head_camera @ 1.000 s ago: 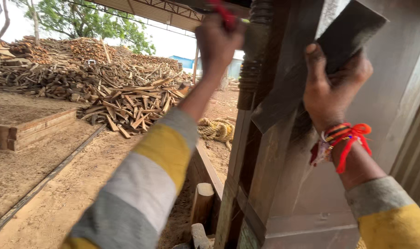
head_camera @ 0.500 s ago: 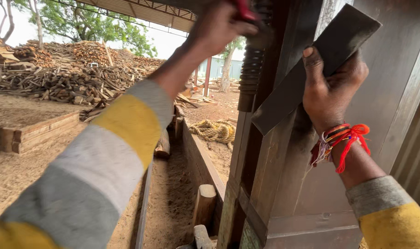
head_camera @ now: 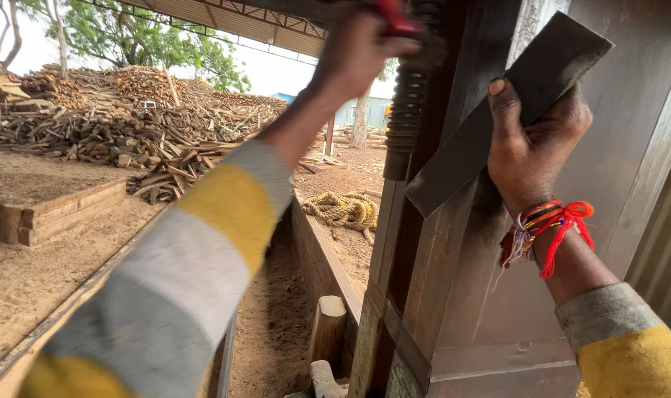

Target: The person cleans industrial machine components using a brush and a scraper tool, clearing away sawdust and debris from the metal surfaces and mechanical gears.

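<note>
Head view. We see the left hand (head_camera: 357, 48) raised to the top edge of the frame, its fingers closed around a red handle (head_camera: 396, 16) that sits just above a black ribbed coil (head_camera: 411, 96) mounted upright on the dark grey metal machine frame (head_camera: 630, 110); only part of the handle shows, the rest being cut off by the frame edge. The left arm wears a sleeve striped yellow, white and grey (head_camera: 181, 265). The right hand (head_camera: 536, 144) is closed in a grip on a flat, dark grey rectangular plate (head_camera: 498, 118), held tilted with its upper end to the right and its lower end down to the left, lying against the machine frame. We note red and orange threads (head_camera: 553, 228) tied around the right wrist. Below the coil, a short wooden post (head_camera: 327, 332) stands on the sandy ground (head_camera: 48, 273) beside the machine. Farther back lie a coil of yellowish rope (head_camera: 344, 210), a low wooden box frame (head_camera: 63, 210) and large heaps of cut wood (head_camera: 129, 125), with green trees (head_camera: 129, 33) behind them.
</note>
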